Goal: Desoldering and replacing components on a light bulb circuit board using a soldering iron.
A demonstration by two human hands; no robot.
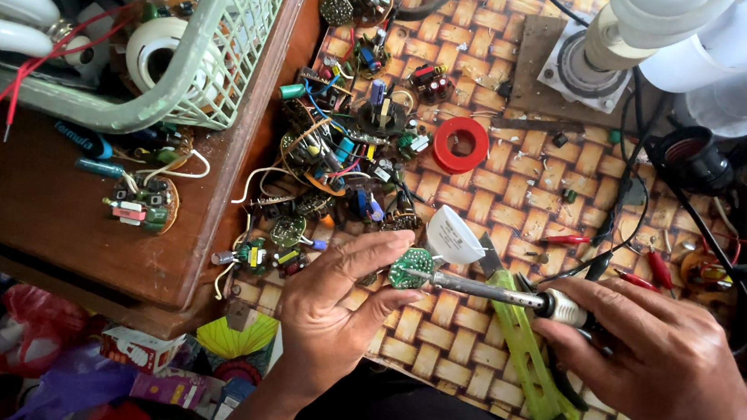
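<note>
Left hand (333, 302) is pinching a small round circuit board (411, 268), right hand (661, 356) is gripping a soldering iron (493, 292) (tip touching the board); soldering seems underway, steady hands needed next

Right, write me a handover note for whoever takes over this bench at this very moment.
Left hand: pinches a small round green circuit board at its edge, held just above the woven mat.
Right hand: grips the soldering iron by its handle, tip at the board.
Nearby: white lamp cap right behind the board, a green tool lying under the iron, a pile of used boards further back, red tape roll, lamp tubes in the green basket.
Done: board picked out, iron brought to it.
Left: whether the joint is finished cannot be told; check it.
</note>
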